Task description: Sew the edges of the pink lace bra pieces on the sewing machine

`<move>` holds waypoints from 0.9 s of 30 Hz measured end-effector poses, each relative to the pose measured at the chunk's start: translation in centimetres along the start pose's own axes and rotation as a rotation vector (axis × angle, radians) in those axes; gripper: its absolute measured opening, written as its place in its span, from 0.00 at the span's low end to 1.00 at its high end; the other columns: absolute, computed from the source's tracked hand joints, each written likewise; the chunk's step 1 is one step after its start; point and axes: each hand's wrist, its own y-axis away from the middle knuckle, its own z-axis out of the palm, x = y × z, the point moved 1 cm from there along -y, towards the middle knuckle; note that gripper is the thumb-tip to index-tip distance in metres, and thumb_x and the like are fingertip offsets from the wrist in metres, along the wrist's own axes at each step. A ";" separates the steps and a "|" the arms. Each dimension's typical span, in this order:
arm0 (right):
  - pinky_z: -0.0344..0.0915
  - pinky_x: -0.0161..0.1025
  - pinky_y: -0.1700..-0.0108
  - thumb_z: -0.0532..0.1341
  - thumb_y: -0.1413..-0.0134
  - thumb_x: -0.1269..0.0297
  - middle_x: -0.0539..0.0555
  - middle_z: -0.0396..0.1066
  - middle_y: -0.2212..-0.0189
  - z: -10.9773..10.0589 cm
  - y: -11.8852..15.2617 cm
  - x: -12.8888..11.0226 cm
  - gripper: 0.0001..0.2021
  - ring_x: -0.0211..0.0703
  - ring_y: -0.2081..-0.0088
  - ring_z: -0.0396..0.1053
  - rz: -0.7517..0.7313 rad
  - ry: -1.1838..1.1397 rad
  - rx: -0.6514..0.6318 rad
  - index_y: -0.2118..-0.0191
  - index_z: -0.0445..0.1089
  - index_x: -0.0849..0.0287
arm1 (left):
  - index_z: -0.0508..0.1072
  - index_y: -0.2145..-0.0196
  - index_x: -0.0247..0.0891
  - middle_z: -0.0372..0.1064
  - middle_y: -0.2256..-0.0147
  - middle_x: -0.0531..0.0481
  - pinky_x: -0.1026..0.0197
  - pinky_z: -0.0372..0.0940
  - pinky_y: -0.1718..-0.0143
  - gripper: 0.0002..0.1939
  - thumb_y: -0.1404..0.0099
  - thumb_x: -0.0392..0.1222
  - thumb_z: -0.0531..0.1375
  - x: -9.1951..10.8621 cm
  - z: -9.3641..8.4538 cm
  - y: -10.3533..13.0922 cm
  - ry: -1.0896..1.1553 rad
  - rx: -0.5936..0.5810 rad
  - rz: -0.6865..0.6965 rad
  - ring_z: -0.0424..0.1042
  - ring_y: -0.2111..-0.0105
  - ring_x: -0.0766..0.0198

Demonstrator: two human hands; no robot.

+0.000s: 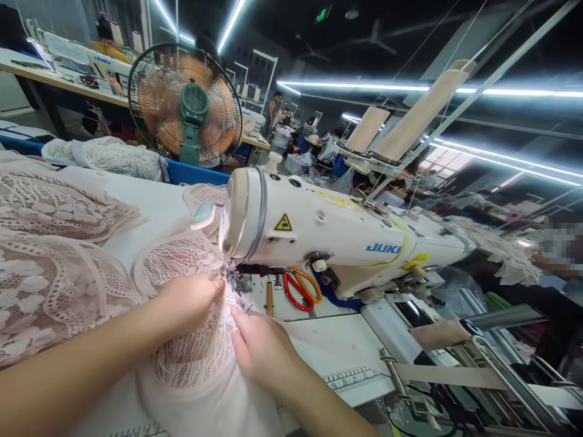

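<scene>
A pale pink lace piece point(191, 358) lies under the needle area of a white sewing machine point(291, 224). My left hand point(191, 303) pinches the lace just left of the presser foot, its fingers closed. Close to the front of the foot, my right hand point(264, 349) grips the fabric edge between thumb and fingers. More lace pieces point(59, 285) are spread over the table at the left. The needle itself is hidden behind the machine head and my fingers.
Scissors with red and orange handles point(303, 290) lie behind the needle area. A fan point(184, 106) stands beyond the table. Thread cones point(423, 109) rise at the back right. A metal tape feeder point(492, 370) stands at the right. People point(273, 112) are in the distance.
</scene>
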 end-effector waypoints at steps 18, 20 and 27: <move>0.64 0.44 0.61 0.49 0.38 0.65 0.61 0.77 0.59 0.5 0.5 0.5 0.27 0.55 0.58 0.74 -0.014 -0.050 -0.061 0.34 0.62 0.63 | 0.80 0.68 0.32 0.76 0.54 0.36 0.47 0.71 0.52 0.16 0.31 0.31 0.53 0.0 5.0 0.7 -0.116 0.572 0.400 0.74 0.56 0.50; 0.64 0.44 0.62 0.49 0.38 0.65 0.61 0.77 0.59 0.4 0.5 0.5 0.27 0.55 0.58 0.74 -0.017 -0.055 -0.060 0.35 0.63 0.64 | 0.80 0.60 0.29 0.76 0.53 0.35 0.50 0.73 0.56 0.17 0.29 0.31 0.50 -0.1 5.3 0.7 -0.089 0.577 0.399 0.75 0.57 0.51; 0.63 0.43 0.64 0.50 0.39 0.65 0.61 0.78 0.61 0.5 0.4 0.5 0.27 0.53 0.61 0.73 -0.025 -0.040 -0.058 0.36 0.64 0.64 | 0.75 0.48 0.25 0.74 0.48 0.30 0.43 0.73 0.51 0.19 0.28 0.34 0.49 -0.3 5.6 0.4 0.024 0.578 0.401 0.74 0.48 0.43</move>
